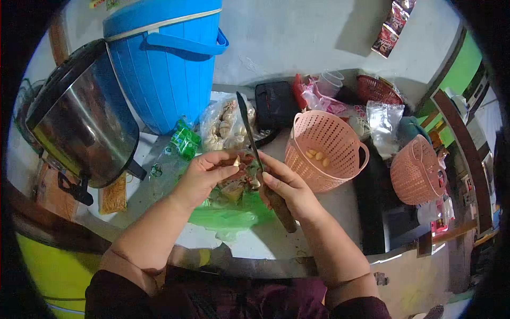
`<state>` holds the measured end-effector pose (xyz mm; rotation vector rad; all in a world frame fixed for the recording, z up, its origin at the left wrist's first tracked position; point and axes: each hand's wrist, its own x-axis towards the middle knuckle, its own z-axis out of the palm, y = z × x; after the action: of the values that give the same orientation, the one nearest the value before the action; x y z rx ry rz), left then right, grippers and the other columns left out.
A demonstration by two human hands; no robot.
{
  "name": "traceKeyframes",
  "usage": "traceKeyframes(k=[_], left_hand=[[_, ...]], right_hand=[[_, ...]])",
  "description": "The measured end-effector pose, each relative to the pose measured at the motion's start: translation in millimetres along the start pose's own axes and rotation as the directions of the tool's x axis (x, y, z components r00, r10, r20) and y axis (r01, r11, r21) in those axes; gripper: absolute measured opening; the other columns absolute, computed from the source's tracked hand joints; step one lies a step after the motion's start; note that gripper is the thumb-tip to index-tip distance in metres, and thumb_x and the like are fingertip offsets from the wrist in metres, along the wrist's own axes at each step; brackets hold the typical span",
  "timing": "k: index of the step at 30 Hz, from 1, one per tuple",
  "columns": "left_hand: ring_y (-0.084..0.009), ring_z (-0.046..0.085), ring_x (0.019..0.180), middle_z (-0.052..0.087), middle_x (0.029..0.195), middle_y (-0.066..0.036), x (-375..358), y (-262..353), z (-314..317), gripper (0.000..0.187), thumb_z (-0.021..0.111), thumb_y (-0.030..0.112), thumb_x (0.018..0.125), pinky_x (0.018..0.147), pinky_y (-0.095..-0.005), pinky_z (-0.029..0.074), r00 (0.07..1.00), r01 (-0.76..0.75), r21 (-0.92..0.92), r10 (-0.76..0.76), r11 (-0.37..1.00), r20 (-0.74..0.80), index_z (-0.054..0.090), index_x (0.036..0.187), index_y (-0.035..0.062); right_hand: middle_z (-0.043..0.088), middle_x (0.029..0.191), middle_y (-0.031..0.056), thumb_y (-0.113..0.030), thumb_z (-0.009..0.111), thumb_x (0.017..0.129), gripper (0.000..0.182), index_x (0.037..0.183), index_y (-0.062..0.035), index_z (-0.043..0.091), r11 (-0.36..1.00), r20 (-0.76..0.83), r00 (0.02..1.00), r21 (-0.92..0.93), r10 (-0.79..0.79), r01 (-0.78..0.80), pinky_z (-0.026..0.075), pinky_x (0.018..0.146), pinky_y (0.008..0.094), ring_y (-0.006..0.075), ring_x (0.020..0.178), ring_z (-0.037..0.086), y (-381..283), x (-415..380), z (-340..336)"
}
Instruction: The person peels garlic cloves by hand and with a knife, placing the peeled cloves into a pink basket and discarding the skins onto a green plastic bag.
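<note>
Between the thumb and fingers of my left hand [207, 173] is a small pale garlic clove [237, 161]. My right hand [287, 189] grips a knife [247, 119] with a dark blade and a brown wooden handle; its blade points up and away from me. Both hands are close together above a green plastic bag [228, 215], which has scraps and peelings on it. Right of my hands stands a pink perforated basket [329, 151] with several peeled cloves [317, 156] at its bottom. Behind my hands lies a clear bag of garlic bulbs [226, 125].
A large blue lidded bucket [164, 64] and a steel pot-like appliance [87, 117] stand at the left. At the back are a black pouch [276, 103] and a dark red basket [377, 90]. Another pink basket [417, 173] is at the right. Coffee-type sachets [394, 29] hang on the wall.
</note>
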<state>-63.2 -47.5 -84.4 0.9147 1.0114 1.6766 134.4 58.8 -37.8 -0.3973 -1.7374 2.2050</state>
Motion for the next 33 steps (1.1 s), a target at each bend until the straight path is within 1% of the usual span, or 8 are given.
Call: traceKeyframes(k=[1,4,10,13,19,22,27,33], left_hand=[[-0.0188,0.063,0.102,0.065,0.112,-0.010,-1,3,2,0.032,0.063,0.000,0.087,0.091,-0.0332,0.051,1.000,-0.003,-0.003,0.003,1.000,0.000,0.060,0.119,0.0004],[-0.0192,0.063,0.101,0.064,0.115,-0.010,-2,4,3,0.026,0.064,-0.001,0.086,0.090,-0.0332,0.052,0.999,-0.050,0.017,0.050,0.999,0.001,0.062,0.111,0.0028],[-0.0198,0.063,0.101,0.063,0.118,-0.011,-4,5,2,0.019,0.067,-0.001,0.081,0.087,-0.0348,0.052,0.995,-0.089,0.084,0.093,0.992,-0.042,0.064,0.099,0.0054],[-0.0146,0.062,0.100,0.066,0.112,-0.009,-4,0,-1,0.035,0.065,-0.006,0.082,0.088,-0.0283,0.050,0.982,-0.186,0.074,0.184,0.980,0.034,0.063,0.116,0.0024],[-0.0229,0.060,0.108,0.064,0.114,-0.012,-5,1,3,0.023,0.068,-0.006,0.079,0.091,-0.0359,0.050,0.988,-0.155,-0.008,0.155,0.988,-0.013,0.063,0.099,0.0039],[-0.0238,0.059,0.110,0.064,0.114,-0.012,-4,1,1,0.027,0.068,-0.006,0.078,0.092,-0.0362,0.050,0.988,-0.154,0.036,0.155,0.987,-0.002,0.064,0.103,0.0043],[-0.0180,0.064,0.092,0.067,0.100,-0.008,-3,1,0,0.025,0.071,0.001,0.080,0.082,-0.0325,0.053,0.996,-0.085,0.050,0.085,0.995,-0.004,0.063,0.104,0.0029],[-0.0155,0.064,0.089,0.067,0.097,-0.006,-5,9,8,0.024,0.067,0.004,0.085,0.076,-0.0297,0.054,0.998,-0.048,0.066,0.050,0.997,-0.031,0.063,0.108,0.0035]], right_hand=[[0.056,0.100,-0.0003,-0.016,0.049,0.099,0.050,0.147,-0.0144,0.034,1.000,-0.005,1.000,-0.014,0.012,-0.012,0.042,0.063,0.0212,0.0064,0.073,0.049,0,0,-1],[0.054,0.103,-0.0006,-0.015,0.049,0.099,0.051,0.147,-0.0156,0.034,0.999,0.156,0.987,0.015,0.047,-0.050,0.042,0.063,0.0216,0.0071,0.074,0.049,-1,-5,-5],[0.048,0.097,-0.0003,-0.016,0.053,0.097,0.057,0.148,-0.0197,0.029,0.998,0.222,0.975,-0.054,0.002,0.011,0.039,0.061,0.0203,0.0069,0.073,0.047,0,-6,2],[0.047,0.094,-0.0004,-0.015,0.054,0.097,0.059,0.149,-0.0199,0.027,0.990,0.206,0.978,-0.141,0.021,0.008,0.037,0.060,0.0198,0.0066,0.072,0.045,-1,-6,5],[0.047,0.086,-0.0021,-0.015,0.054,0.097,0.054,0.147,-0.0187,0.033,0.982,0.216,0.976,-0.184,-0.010,0.051,0.037,0.058,0.0207,0.0061,0.069,0.044,2,-4,3],[0.048,0.081,-0.0034,-0.016,0.053,0.097,0.050,0.144,-0.0180,0.038,0.976,0.158,0.987,-0.214,-0.014,0.049,0.037,0.057,0.0209,0.0057,0.066,0.043,6,-5,3],[0.049,0.078,-0.0039,-0.016,0.053,0.097,0.049,0.144,-0.0174,0.039,0.996,0.100,0.994,-0.084,0.034,-0.026,0.037,0.057,0.0207,0.0053,0.064,0.044,-1,-6,5],[0.051,0.078,-0.0028,-0.019,0.052,0.098,0.050,0.146,-0.0168,0.036,0.999,0.030,0.999,-0.035,0.029,-0.028,0.037,0.055,0.0208,0.0059,0.064,0.046,2,-3,-4]])
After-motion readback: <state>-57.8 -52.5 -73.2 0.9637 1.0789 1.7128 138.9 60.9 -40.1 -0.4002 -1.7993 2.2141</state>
